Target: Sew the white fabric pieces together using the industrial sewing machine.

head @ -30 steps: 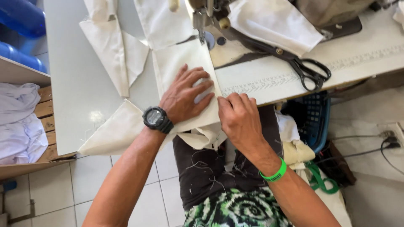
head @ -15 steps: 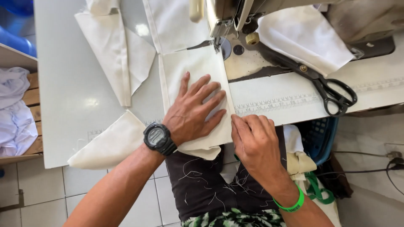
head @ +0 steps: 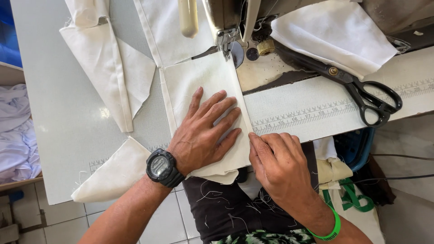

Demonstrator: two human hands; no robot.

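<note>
My left hand lies flat with fingers spread on a folded piece of cream fabric, pressing it to the sewing table. It wears a black wristwatch. My right hand, with a green wristband, pinches the near right edge of the same fabric at the table's front. The fabric's right edge runs up to the presser foot and needle of the sewing machine.
Black scissors lie right of the machine beside a white cloth. More cream pieces lie on the left, one hanging over the front edge. A pile of white cloth sits far left.
The view has shifted closer over the table. Both hands have slid the fabric forward toward the presser foot; the right hand now grips the fabric edge nearer the table's front.
</note>
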